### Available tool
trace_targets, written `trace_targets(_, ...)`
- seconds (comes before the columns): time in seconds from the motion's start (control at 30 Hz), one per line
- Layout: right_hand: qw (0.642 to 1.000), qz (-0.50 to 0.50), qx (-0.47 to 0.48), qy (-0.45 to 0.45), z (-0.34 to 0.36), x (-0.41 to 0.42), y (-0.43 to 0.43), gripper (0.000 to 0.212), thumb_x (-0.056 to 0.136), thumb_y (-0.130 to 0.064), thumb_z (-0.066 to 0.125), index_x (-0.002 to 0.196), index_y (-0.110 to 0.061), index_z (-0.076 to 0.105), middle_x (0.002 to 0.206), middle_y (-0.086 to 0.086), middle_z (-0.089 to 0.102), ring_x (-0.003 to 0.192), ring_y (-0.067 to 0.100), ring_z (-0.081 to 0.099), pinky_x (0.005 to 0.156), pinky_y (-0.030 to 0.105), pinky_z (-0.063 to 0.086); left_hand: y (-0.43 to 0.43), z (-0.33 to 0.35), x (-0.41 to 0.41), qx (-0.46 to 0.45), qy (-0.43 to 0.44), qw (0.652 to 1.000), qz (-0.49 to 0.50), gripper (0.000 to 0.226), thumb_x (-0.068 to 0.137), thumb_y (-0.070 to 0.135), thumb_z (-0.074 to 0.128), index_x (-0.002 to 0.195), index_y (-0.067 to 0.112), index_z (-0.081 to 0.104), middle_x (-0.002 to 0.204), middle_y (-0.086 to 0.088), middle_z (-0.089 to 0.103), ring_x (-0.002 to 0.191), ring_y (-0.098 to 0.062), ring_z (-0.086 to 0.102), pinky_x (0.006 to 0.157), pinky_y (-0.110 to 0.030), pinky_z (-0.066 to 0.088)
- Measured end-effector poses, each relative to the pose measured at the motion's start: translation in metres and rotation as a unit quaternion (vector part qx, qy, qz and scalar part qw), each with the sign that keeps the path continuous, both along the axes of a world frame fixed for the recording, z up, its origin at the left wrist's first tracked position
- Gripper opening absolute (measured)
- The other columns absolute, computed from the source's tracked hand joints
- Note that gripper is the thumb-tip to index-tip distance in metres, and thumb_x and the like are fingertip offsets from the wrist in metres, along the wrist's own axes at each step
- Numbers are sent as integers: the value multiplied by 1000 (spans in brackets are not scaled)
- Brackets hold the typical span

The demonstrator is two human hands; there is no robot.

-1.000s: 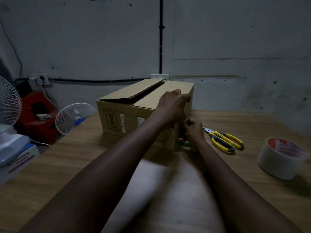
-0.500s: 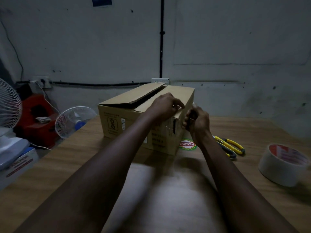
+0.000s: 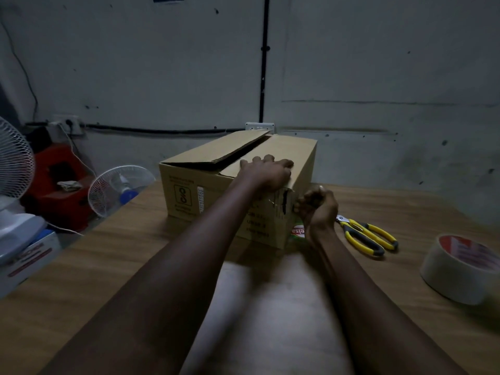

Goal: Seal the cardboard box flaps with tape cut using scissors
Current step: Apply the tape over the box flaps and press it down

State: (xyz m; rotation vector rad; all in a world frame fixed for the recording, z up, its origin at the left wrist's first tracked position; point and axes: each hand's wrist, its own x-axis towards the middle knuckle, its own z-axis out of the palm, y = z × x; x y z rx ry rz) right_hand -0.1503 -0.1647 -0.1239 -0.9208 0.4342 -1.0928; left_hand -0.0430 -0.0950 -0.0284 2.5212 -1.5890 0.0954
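A brown cardboard box (image 3: 189,196) stands on the wooden table (image 3: 121,266). Its left top flap (image 3: 230,147) is lifted a little; the right flap lies flat. My left hand (image 3: 266,171) presses flat on the right flap near the front edge, fingers spread. My right hand (image 3: 318,207) is curled against the box's near right corner, below the top edge; anything pinched in it is hidden. A shiny streak like clear tape (image 3: 272,204) shows on the box front. Yellow-handled scissors (image 3: 365,235) lie shut right of the box. The tape roll (image 3: 460,269) sits at the far right.
A red and green sticker (image 3: 297,231) lies at the box's foot. Off the table's left edge are two white fans (image 3: 119,188), a red object (image 3: 62,182) and a white carton (image 3: 27,255). A grey wall with a socket (image 3: 259,126) stands close behind the box.
My left hand slid from the box's front edge up flat onto the right flap. My right hand rose from the table to the top edge, then dropped to the corner.
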Motion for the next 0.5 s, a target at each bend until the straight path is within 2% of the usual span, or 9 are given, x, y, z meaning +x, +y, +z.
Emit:
trace_targets(0.07,999,22,-13,-28,4,-8,0,42,96,-27,34,58,-12,45,42,-2,44,39,13,40,45,24,32,1,0,0,7,-2,1000,7,51,98,43,25,149,37,19,157,-15,19,142,-34,19,111,-55,13)
trace_targets(0.17,989,98,-100,47,10,-11,7,47,97,-29,31,56,-8,43,40,1,40,37,16,37,40,21,33,1,0,0,12,2,1000,14,52,98,44,22,149,37,17,158,-16,16,144,-34,14,112,-55,8)
trace_targets(0.3,970,41,-173,164,-8,-1,9,58,99,-28,30,46,-11,44,34,2,40,30,19,39,42,23,31,-1,1,1,26,6,999,18,53,98,46,21,149,39,15,159,-15,10,145,-38,3,110,-63,-8)
trace_targets(0.4,944,21,-194,266,-19,-2,1,58,98,-29,33,45,-10,48,36,7,45,31,23,47,44,25,36,-2,0,2,20,29,999,37,54,96,51,20,149,43,13,159,-16,-4,142,-46,-9,108,-65,-11)
trace_targets(0.43,942,16,-192,276,-17,-3,0,56,97,-29,33,47,-9,50,38,7,47,32,24,48,44,26,37,-1,0,1,16,34,998,48,55,95,53,21,149,42,12,159,-18,-8,141,-49,-11,109,-66,-9)
trace_targets(0.5,959,-13,-173,223,-1,-5,3,52,96,-29,33,52,-10,53,43,6,50,34,20,46,43,26,35,1,1,1,18,32,997,63,57,95,54,22,149,39,14,158,-23,-5,140,-52,-5,110,-64,-4)
